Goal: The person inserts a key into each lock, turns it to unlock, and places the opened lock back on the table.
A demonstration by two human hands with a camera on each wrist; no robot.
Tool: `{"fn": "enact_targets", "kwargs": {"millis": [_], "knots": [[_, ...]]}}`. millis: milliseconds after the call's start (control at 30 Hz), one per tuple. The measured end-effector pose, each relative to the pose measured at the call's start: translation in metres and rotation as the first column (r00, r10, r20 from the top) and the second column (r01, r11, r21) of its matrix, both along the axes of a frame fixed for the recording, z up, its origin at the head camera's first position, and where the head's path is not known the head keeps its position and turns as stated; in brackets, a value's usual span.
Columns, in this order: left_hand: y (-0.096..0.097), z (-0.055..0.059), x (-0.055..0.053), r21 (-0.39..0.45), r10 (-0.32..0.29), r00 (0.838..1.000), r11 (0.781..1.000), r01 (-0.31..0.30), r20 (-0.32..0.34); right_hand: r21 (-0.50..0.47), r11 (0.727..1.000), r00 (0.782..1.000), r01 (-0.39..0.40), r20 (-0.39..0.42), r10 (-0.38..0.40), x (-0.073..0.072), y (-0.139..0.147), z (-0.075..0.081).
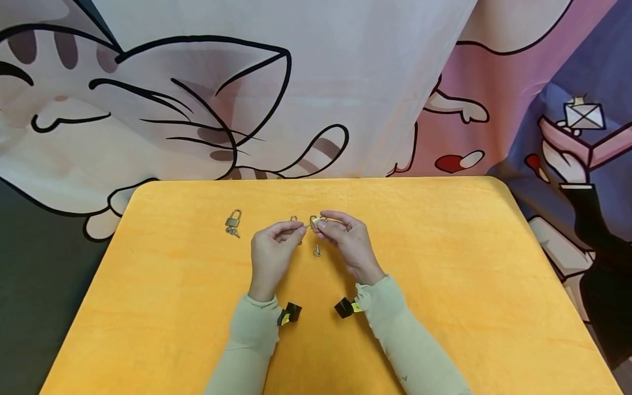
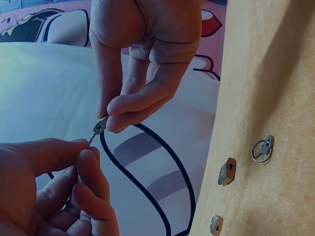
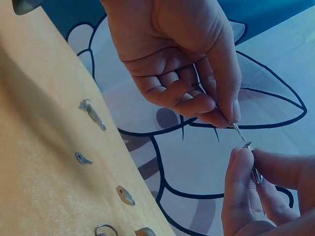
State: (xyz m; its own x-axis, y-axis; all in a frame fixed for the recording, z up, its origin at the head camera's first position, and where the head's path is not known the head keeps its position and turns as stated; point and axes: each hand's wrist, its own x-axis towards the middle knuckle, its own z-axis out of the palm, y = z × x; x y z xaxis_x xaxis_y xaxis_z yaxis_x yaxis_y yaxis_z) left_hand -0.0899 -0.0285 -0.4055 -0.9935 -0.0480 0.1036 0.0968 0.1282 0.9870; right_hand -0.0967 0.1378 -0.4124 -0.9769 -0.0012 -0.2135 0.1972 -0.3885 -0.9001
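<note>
My left hand (image 1: 271, 253) pinches a thin key (image 3: 239, 133) between thumb and forefinger. With thumb and fingers, my right hand (image 1: 349, 241) grips a small brass padlock (image 2: 100, 127), its keyhole end facing the left hand. The key's tip meets the padlock at the keyhole; how deep it sits I cannot tell. Both hands are raised above the table in the wrist views. Below them lies a key on a ring (image 1: 317, 252). Two more small padlocks lie on the table near the hands, one padlock (image 2: 227, 171) nearer the ringed key and another padlock (image 2: 216, 225) beyond it.
Farther left on the yellow table (image 1: 173, 307) lies a larger padlock (image 1: 232, 221), with keys (image 1: 232, 232) beside its lower end. Behind the table's far edge hangs a printed cartoon cloth (image 1: 385, 99).
</note>
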Motion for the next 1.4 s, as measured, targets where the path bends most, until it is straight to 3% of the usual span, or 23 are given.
{"fn": "enact_targets", "kwargs": {"millis": [700, 1100, 1400], "knots": [[0.0013, -0.0013, -0.0007, -0.043, -0.029, 1.000, 0.999, 0.029, -0.005, -0.012, 1.000, 1.000, -0.014, -0.025, 0.014, -0.0010, -0.0023, -0.0049], [-0.0001, -0.0034, 0.0003, -0.107, -0.040, 0.999, 0.993, 0.040, 0.002, 0.022, 1.000, 0.999, 0.010, -0.035, -0.009, -0.0006, -0.0035, -0.0070], [0.0010, -0.0022, -0.0003, -0.078, -0.043, 0.999, 0.996, 0.045, 0.027, 0.043, 0.999, 0.999, 0.012, -0.043, -0.010, -0.0012, -0.0032, -0.0046]]}}
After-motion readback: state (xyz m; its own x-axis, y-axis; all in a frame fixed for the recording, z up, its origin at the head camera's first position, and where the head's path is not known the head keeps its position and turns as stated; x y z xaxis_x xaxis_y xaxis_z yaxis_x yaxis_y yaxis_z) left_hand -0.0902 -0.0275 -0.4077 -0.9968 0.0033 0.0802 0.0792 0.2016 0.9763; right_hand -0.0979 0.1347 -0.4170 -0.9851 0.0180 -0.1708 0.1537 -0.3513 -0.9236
